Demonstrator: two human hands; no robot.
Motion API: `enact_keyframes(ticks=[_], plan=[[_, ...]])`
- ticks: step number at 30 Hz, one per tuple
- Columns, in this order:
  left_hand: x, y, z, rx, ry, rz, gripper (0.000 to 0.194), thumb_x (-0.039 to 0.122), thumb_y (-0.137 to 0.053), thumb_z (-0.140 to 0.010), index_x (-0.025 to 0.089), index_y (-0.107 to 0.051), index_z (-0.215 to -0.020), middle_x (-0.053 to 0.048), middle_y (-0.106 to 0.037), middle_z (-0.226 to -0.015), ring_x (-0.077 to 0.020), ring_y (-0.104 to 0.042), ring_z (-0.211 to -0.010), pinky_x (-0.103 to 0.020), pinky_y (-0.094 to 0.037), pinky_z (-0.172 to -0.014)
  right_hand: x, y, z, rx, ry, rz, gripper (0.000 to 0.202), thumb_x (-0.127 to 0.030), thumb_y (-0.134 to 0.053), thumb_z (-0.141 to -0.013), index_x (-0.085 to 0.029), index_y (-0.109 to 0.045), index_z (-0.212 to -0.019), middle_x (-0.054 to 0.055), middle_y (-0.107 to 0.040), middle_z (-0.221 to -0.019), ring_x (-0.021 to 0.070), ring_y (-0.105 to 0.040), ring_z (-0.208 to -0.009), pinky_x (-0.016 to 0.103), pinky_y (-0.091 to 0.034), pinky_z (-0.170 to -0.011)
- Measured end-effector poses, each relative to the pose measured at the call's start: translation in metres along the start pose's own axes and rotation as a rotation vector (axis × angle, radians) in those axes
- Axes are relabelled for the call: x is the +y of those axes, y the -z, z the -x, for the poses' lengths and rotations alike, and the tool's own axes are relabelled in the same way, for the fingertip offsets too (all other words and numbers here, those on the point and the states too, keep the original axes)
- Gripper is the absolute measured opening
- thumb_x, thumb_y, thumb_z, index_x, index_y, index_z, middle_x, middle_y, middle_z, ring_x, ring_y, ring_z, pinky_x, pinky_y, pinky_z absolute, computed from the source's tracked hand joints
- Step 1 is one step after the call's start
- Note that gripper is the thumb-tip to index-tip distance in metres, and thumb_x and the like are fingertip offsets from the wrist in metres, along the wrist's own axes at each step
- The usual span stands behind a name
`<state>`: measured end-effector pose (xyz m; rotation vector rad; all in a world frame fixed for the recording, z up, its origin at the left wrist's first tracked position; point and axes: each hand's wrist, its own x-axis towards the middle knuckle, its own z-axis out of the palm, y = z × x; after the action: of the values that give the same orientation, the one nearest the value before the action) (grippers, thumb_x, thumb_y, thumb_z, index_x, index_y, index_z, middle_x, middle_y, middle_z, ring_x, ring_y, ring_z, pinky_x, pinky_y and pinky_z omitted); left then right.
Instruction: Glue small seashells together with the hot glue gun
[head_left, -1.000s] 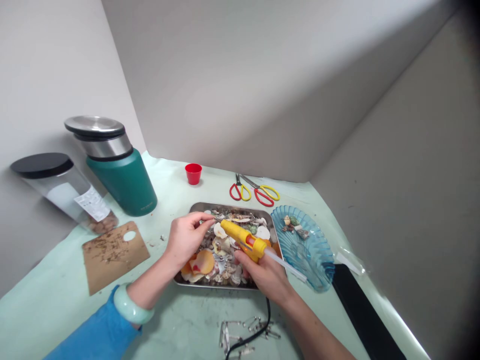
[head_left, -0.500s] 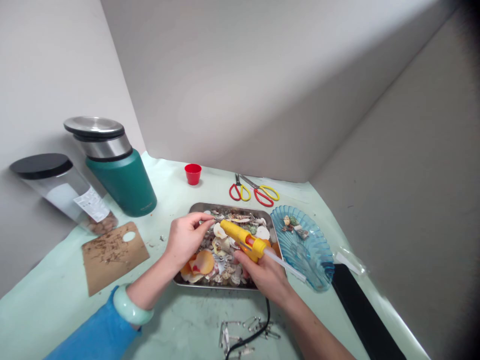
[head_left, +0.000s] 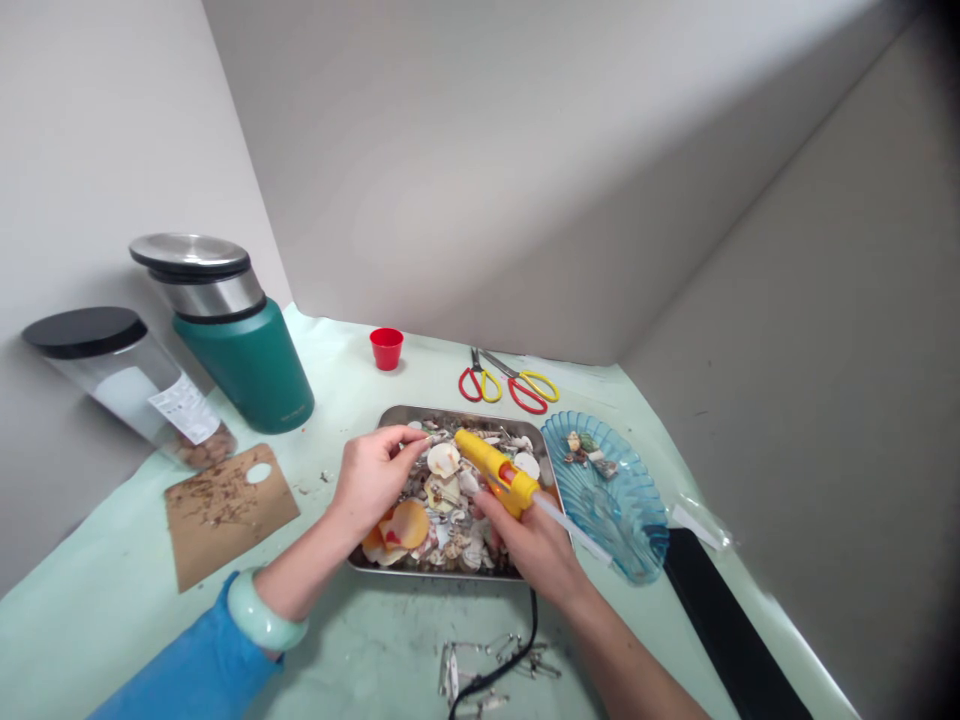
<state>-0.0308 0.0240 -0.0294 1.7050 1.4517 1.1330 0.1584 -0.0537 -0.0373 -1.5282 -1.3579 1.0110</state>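
The glue gun [head_left: 486,462] was near the middle of the frame, above the metal tray [head_left: 442,574] of shells [head_left: 444,495], its nozzle aimed up and left toward my other fingertips. Its long axis ran diagonally, from the nozzle down to the lower right, where a pale glue stick [head_left: 574,527] stuck out behind. My right hand [head_left: 538,548] was wrapped around its handle. My left hand [head_left: 373,477] had thumb and forefinger closed in a pinch on a small piece [head_left: 429,440], too tiny to make out, just left of the nozzle and apart from it.

A pale green cover [head_left: 337,660] spread over the work surface, and plain grey walls [head_left: 465,200] met behind it, a broad shadow slanting across the upper right. The gun's body was bright yellow with a reddish patch near the rear; a black cord [head_left: 501,675] curved through the bottom centre.
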Motion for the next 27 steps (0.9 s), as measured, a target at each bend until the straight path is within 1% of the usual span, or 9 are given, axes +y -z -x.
enact_keyframes(ticks=[3,7,10,14,18,23,27], plan=[[-0.0021,-0.0011,-0.0003,0.002,0.003,0.002,0.019,0.034,-0.062,-0.076,0.019,-0.073,-0.079,-0.003,-0.074,-0.073,-0.0175,-0.064,-0.063,-0.026,-0.048,-0.057,0.0038,0.0002,-0.0016,-0.018,-0.041,-0.019,0.036,-0.049,-0.056,-0.083,-0.016,-0.063,-0.095,0.001,-0.063,-0.068,0.0107,-0.050,-0.046,0.022,-0.041,-0.044],[-0.0034,-0.0014,0.0001,0.020,-0.002,0.013,0.021,0.037,-0.061,-0.076,0.019,-0.073,-0.079,-0.003,-0.073,-0.071,-0.0172,-0.063,-0.061,-0.025,-0.047,-0.054,0.0044,0.0012,0.0001,-0.062,-0.004,0.034,0.034,-0.049,-0.056,-0.083,-0.017,-0.063,-0.085,0.000,-0.059,-0.063,0.0111,-0.051,-0.048,0.022,-0.042,-0.045],[-0.0026,-0.0011,0.0005,0.018,0.012,0.003,0.022,0.038,-0.061,-0.076,0.019,-0.073,-0.079,-0.002,-0.072,-0.068,-0.0161,-0.060,-0.056,-0.025,-0.045,-0.052,0.0015,0.0017,0.0020,-0.087,0.033,0.055,0.032,-0.048,-0.056,-0.083,-0.017,-0.062,-0.084,-0.001,-0.057,-0.061,0.0108,-0.049,-0.047,0.023,-0.041,-0.044],[-0.0013,-0.0012,0.0009,0.020,0.006,-0.005,0.023,0.038,-0.061,-0.076,0.019,-0.073,-0.077,-0.002,-0.071,-0.065,-0.0147,-0.058,-0.052,-0.024,-0.044,-0.051,-0.0012,0.0014,0.0027,-0.083,0.091,0.082,0.031,-0.046,-0.056,-0.084,-0.016,-0.062,-0.080,0.000,-0.056,-0.060,0.0124,-0.050,-0.049,0.024,-0.040,-0.043],[-0.0013,-0.0015,0.0012,0.013,-0.002,-0.007,0.024,0.038,-0.061,-0.076,0.018,-0.073,-0.078,-0.002,-0.070,-0.064,-0.0142,-0.057,-0.051,-0.024,-0.044,-0.050,0.0005,0.0008,0.0020,-0.075,0.098,0.107,0.031,-0.046,-0.056,-0.084,-0.017,-0.061,-0.075,-0.001,-0.053,-0.056,0.0128,-0.050,-0.050,0.024,-0.040,-0.044],[-0.0017,-0.0007,0.0010,0.018,-0.004,-0.008,0.023,0.038,-0.061,-0.076,0.018,-0.072,-0.078,-0.001,-0.069,-0.064,-0.0143,-0.057,-0.053,-0.024,-0.044,-0.050,0.0005,0.0006,0.0021,-0.070,0.081,0.113,0.031,-0.047,-0.055,-0.085,-0.017,-0.061,-0.075,-0.002,-0.052,-0.056,0.0125,-0.049,-0.048,0.024,-0.040,-0.045],[-0.0032,-0.0008,0.0004,0.015,0.009,0.011,0.024,0.039,-0.061,-0.076,0.018,-0.072,-0.079,-0.002,-0.070,-0.065,-0.0143,-0.057,-0.054,-0.024,-0.044,-0.052,-0.0028,0.0013,0.0034,-0.087,0.115,0.142,0.026,-0.044,-0.056,-0.084,-0.018,-0.058,-0.080,-0.002,-0.053,-0.058,0.0123,-0.050,-0.050,0.024,-0.040,-0.046]])
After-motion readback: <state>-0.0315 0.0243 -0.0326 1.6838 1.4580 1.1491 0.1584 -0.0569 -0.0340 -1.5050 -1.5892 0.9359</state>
